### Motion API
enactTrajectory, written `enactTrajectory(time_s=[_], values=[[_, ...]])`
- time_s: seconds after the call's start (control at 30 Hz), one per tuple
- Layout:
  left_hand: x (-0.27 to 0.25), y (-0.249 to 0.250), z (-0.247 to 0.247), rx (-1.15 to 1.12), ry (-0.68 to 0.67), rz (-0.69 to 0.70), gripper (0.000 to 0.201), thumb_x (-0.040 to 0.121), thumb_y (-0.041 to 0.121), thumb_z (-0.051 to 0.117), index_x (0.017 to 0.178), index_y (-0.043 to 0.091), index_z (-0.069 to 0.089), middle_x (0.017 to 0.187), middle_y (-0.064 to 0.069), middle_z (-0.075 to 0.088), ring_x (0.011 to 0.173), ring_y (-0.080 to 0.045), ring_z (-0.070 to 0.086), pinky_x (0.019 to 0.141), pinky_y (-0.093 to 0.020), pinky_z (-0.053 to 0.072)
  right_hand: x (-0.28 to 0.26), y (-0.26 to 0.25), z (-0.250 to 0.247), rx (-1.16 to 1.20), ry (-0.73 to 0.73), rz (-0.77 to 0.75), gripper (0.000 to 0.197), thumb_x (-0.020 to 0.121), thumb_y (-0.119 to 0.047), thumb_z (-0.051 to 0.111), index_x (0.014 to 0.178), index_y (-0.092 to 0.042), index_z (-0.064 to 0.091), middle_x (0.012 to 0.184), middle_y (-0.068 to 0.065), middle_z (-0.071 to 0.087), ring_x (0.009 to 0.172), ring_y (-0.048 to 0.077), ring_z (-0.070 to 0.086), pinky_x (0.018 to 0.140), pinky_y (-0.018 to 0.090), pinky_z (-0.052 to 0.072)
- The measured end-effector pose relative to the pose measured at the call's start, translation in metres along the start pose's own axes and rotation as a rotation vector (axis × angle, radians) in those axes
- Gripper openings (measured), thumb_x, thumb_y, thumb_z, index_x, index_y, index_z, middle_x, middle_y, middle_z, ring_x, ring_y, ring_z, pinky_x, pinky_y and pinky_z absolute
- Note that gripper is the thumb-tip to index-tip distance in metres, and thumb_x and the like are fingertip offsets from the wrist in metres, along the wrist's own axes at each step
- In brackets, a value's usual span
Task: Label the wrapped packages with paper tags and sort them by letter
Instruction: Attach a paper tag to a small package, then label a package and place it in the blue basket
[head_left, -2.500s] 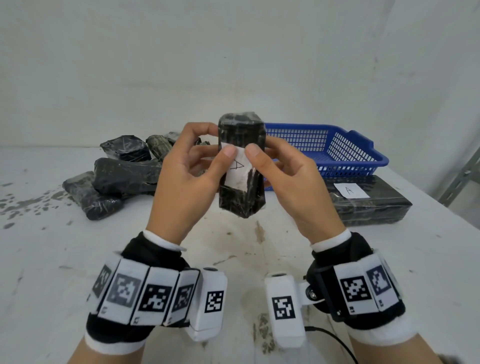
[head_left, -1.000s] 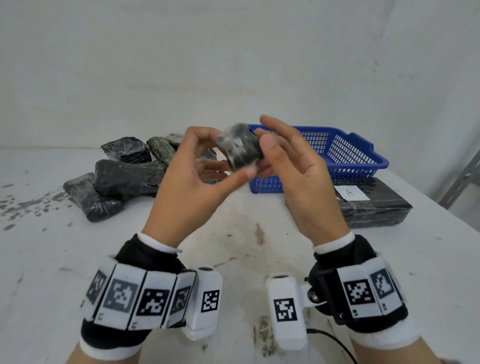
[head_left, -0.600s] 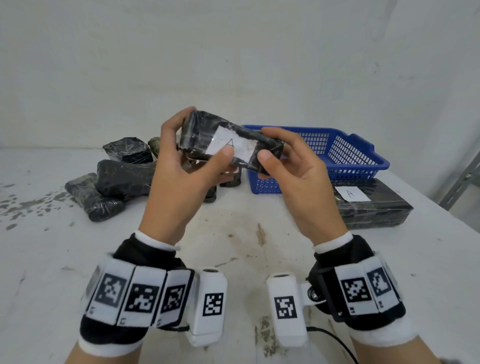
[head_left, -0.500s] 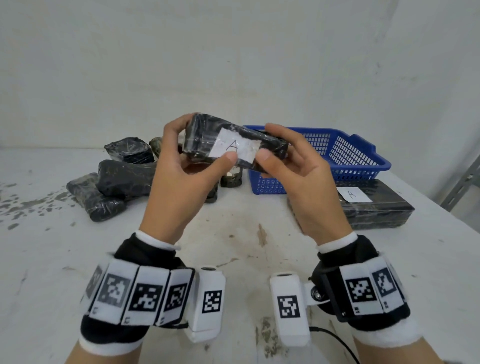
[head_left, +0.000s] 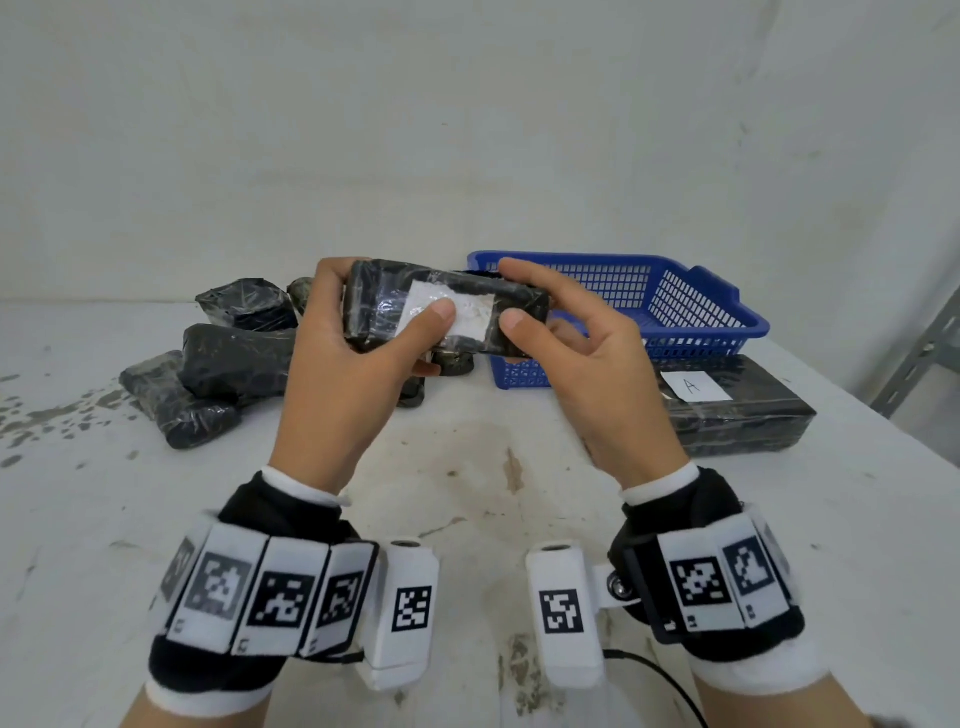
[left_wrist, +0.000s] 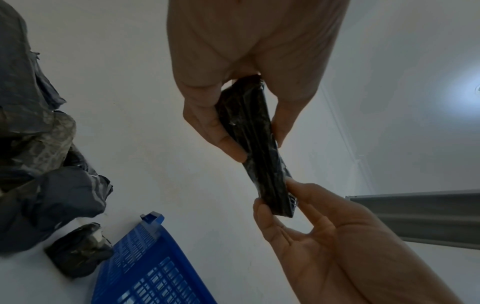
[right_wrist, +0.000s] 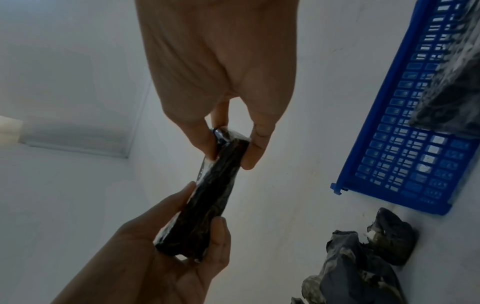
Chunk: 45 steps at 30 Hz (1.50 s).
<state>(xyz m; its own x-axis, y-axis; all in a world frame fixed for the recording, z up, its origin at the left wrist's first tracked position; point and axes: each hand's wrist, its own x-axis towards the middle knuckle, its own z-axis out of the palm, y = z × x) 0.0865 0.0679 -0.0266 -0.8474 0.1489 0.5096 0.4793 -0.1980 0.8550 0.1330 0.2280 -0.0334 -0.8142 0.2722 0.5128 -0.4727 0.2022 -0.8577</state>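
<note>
Both hands are pinching one wrapped package (head_left: 447, 312) above the table (head_left: 467, 493): left hand (head_left: 343, 379) and right hand (head_left: 597, 374) at opposite ends, left thumb pressing its one paper tag (head_left: 467, 317).

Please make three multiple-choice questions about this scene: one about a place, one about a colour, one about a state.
1. Where does the large flat package with the "A" tag lie?
A. inside the basket
B. on the table, in front of the basket
C. on the pile at the left

2. What colour is the basket?
A. blue
B. red
C. green

3. How is the small tagged package held?
A. by the left hand only
B. lying free on the table
C. gripped by both hands

Key: 1 B, the large flat package rests on the table by the basket. 2 A, plainly blue. 3 C, left hand and right hand hold the small tagged package.
</note>
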Motion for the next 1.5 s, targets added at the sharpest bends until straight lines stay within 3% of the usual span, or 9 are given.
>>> enactTrajectory(time_s=[0.13, 0.33, 0.43, 0.6, 0.73, 1.0, 1.13, 1.23, 1.5], values=[[0.001, -0.002, 0.004, 0.063, 0.005, -0.014, 0.028, 0.083, 0.019, 0.073, 0.101, 0.024, 0.052, 0.096, 0.001, 0.067, 0.083, -0.017, 0.069, 0.064, -0.026, 0.058, 0.001, -0.003, -0.007, -0.136, 0.023, 0.008, 0.031, 0.094, -0.013, 0.067, 0.122, -0.026, 0.07, 0.119, 0.016, 0.064, 0.087, 0.028, 0.073, 0.087, 0.034, 0.06], [0.011, -0.009, 0.006, 0.323, -0.053, -0.175, 0.059, 0.077, 0.059, 0.06, 0.128, 0.032, 0.05, 0.121, -0.001, 0.059, 0.102, -0.018, 0.064, 0.091, -0.044, 0.054, 0.02, -0.01, -0.06, -0.354, 0.176, 0.07, 0.017, 0.092, -0.019, 0.07, 0.101, -0.034, 0.07, 0.099, -0.009, 0.071, 0.085, 0.005, 0.067, 0.066, 0.015, 0.052], [0.024, -0.012, 0.008, 0.458, -0.124, -0.243, 0.044, 0.085, 0.047, 0.063, 0.124, 0.028, 0.053, 0.117, -0.002, 0.06, 0.104, -0.018, 0.061, 0.094, -0.045, 0.051, 0.042, -0.01, -0.105, -0.454, 0.253, 0.171, 0.011, 0.09, -0.023, 0.074, 0.093, -0.033, 0.072, 0.089, -0.005, 0.072, 0.077, 0.01, 0.065, 0.07, 0.026, 0.047], [0.056, -0.028, 0.027, 0.645, -0.24, -0.281, 0.037, 0.092, 0.038, 0.061, 0.124, 0.022, 0.055, 0.116, 0.0, 0.061, 0.093, -0.01, 0.056, 0.068, -0.02, 0.04, 0.084, -0.004, -0.163, -0.758, 0.205, 0.324, 0.006, 0.088, -0.019, 0.073, 0.093, -0.023, 0.075, 0.09, 0.004, 0.069, 0.075, 0.019, 0.059, 0.07, 0.027, 0.047], [0.085, -0.053, 0.048, 0.734, -0.292, -0.279, 0.038, 0.095, 0.036, 0.057, 0.128, 0.019, 0.053, 0.131, -0.004, 0.057, 0.115, -0.018, 0.055, 0.09, -0.03, 0.045, 0.117, 0.011, -0.177, -0.901, 0.117, 0.429, 0.012, 0.09, -0.018, 0.071, 0.099, -0.012, 0.076, 0.073, 0.0, 0.063, 0.059, 0.016, 0.054, 0.057, 0.024, 0.045], [0.117, -0.083, 0.076, 0.835, -0.419, -0.304, 0.045, 0.104, 0.026, 0.037, 0.147, 0.015, 0.032, 0.152, -0.007, 0.038, 0.134, -0.024, 0.042, 0.106, -0.032, 0.031, 0.159, 0.047, -0.161, -1.067, -0.256, 0.562, 0.008, 0.09, -0.02, 0.073, 0.097, -0.018, 0.074, 0.075, -0.009, 0.067, 0.069, 0.013, 0.065, 0.079, 0.028, 0.056], [0.116, -0.099, 0.079, 0.758, -0.481, -0.319, 0.048, 0.105, 0.019, 0.032, 0.15, 0.011, 0.019, 0.151, -0.01, 0.036, 0.13, -0.022, 0.043, 0.096, -0.023, 0.031, 0.168, 0.06, -0.157, -1.084, -0.41, 0.637, 0.009, 0.089, -0.017, 0.075, 0.098, -0.017, 0.075, 0.094, 0.004, 0.073, 0.081, 0.018, 0.068, 0.084, 0.032, 0.058], [0.114, -0.108, 0.078, 0.73, -0.5, -0.304, 0.05, 0.106, 0.021, 0.028, 0.152, 0.012, 0.012, 0.156, -0.009, 0.026, 0.134, -0.022, 0.038, 0.1, -0.025, 0.029, 0.169, 0.063, -0.156, -1.24, -0.526, 0.67, 0.022, 0.093, -0.015, 0.069, 0.114, -0.013, 0.074, 0.087, -0.008, 0.068, 0.073, 0.007, 0.063, 0.076, 0.023, 0.055], [0.112, -0.112, 0.077, 0.775, -0.565, -0.416, 0.061, 0.105, 0.042, 0.013, 0.152, 0.021, -0.018, 0.163, -0.005, 0.007, 0.149, -0.023, 0.013, 0.119, -0.035, 0.012, 0.174, 0.074, -0.159, -1.46, -0.424, 0.649, 0.039, 0.084, -0.028, 0.075, 0.119, -0.011, 0.072, 0.119, 0.014, 0.07, 0.11, 0.031, 0.066, 0.094, 0.039, 0.052]])
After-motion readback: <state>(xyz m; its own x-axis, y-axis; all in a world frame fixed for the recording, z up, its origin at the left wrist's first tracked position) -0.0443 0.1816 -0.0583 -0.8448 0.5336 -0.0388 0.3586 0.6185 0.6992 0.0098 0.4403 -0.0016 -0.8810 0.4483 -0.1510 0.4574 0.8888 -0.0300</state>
